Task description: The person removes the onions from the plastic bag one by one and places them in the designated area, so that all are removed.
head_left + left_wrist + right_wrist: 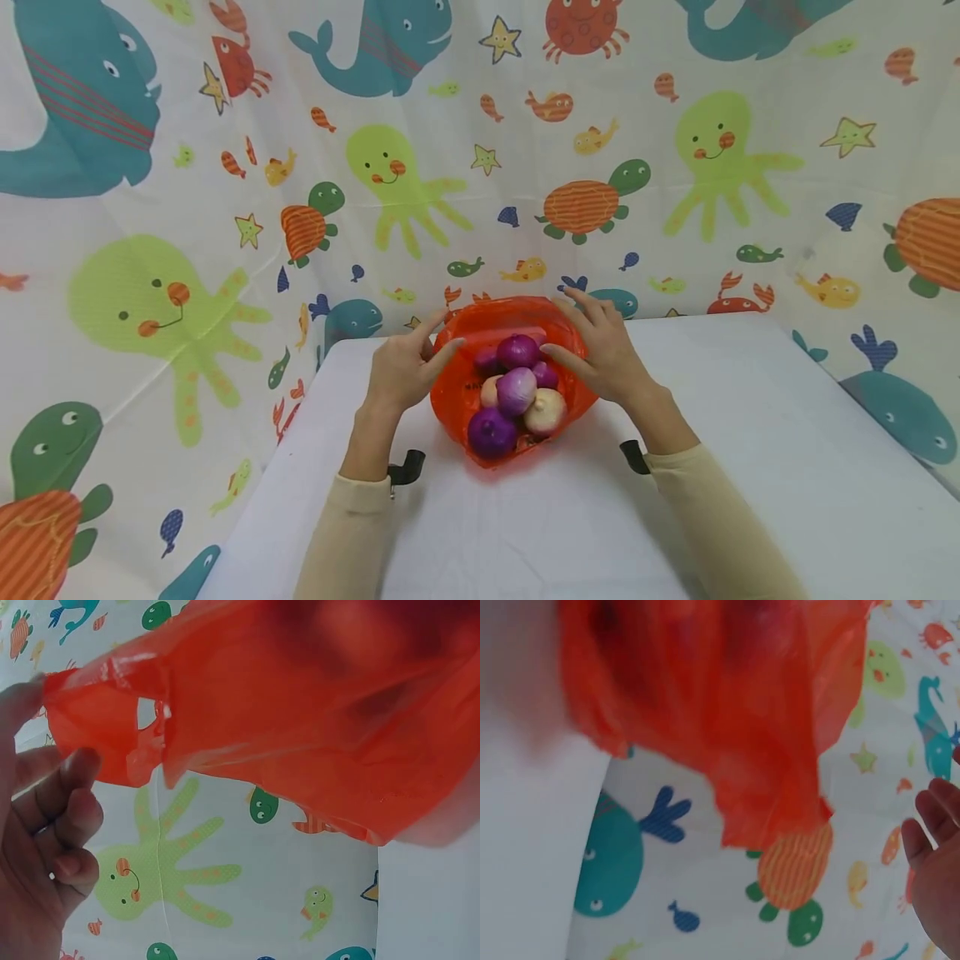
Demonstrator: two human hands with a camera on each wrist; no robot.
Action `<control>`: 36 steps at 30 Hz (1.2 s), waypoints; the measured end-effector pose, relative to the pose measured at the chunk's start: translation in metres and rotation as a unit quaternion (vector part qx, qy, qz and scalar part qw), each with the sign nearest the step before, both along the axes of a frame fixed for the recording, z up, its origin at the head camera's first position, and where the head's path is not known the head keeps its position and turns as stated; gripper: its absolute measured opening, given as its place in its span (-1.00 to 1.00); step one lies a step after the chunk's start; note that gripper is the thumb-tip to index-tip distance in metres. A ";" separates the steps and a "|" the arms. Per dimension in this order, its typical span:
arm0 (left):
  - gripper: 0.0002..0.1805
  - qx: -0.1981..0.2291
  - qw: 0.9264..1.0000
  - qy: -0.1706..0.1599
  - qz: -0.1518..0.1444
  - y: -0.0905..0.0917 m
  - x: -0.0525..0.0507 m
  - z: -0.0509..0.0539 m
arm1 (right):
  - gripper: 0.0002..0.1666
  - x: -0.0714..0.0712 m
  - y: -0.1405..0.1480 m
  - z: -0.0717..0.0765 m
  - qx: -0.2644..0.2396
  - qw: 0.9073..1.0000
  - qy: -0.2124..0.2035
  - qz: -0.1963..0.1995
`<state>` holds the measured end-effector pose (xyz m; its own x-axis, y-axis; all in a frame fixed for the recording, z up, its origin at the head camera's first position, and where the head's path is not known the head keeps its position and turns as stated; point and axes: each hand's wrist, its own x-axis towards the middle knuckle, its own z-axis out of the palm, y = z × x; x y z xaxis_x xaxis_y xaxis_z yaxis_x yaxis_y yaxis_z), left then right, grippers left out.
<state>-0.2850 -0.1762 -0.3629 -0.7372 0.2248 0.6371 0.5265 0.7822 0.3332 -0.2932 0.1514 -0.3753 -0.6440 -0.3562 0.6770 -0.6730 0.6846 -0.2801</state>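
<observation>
An orange-red plastic bag (450, 392) lies on the table with its mouth spread wide. Several onions sit inside: a dark purple onion (492, 433) at the front, a lighter purple onion (516, 392) on top, a pale onion (545, 412) beside it and another purple onion (518, 352) behind. My left hand (401, 371) is at the bag's left rim, thumb over the opening and fingers loosely bent; the left wrist view shows it by a bag handle (97, 735). On the other side, my right hand (607, 350) has its fingers spread, apart from the bag in the right wrist view.
The bag rests on a white table (750, 433). Behind and to the left hangs a curtain (465, 225) printed with sea animals. A black wrist-camera mount (407, 468) is at the left wrist, another mount (634, 457) at the right.
</observation>
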 end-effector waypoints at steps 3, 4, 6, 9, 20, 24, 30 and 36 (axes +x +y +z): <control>-0.38 -0.006 1.000 0.000 -0.017 0.002 -0.001 -0.001 | -0.12 0.000 -0.013 0.004 -0.014 1.000 -0.011 0.025; -0.38 -0.006 1.000 0.003 -0.022 0.002 -0.001 -0.001 | -0.13 -0.001 -0.017 0.005 -0.015 0.999 -0.016 0.032; -0.39 -0.005 0.999 0.003 -0.032 0.003 0.000 -0.002 | -0.15 -0.001 -0.025 0.004 -0.015 0.998 -0.032 0.050; -0.40 -0.004 0.999 0.002 -0.045 0.002 0.000 -0.001 | -0.16 0.000 -0.033 0.002 -0.001 0.995 -0.063 0.074; -0.57 -0.004 0.998 -0.011 -0.059 0.003 0.000 -0.004 | -0.16 0.003 -0.041 -0.020 0.093 0.979 -0.143 0.112; -0.60 -0.011 0.998 -0.024 -0.062 0.004 0.001 -0.005 | -0.10 0.005 -0.046 -0.026 0.125 0.972 -0.170 0.103; -0.64 -0.006 0.997 -0.042 -0.071 0.004 0.003 -0.002 | -0.12 0.008 -0.053 -0.029 0.152 0.966 -0.184 0.095; -0.64 -0.004 0.996 -0.051 -0.074 0.004 0.005 -0.001 | -0.14 0.010 -0.055 -0.032 0.159 0.962 -0.197 0.101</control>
<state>-0.2799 -0.1724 -0.3634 -0.7559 0.3407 0.5590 0.6005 0.7011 0.3846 -0.2828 0.0961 -0.4069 -0.7247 -0.6495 0.2302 -0.6853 0.6446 -0.3388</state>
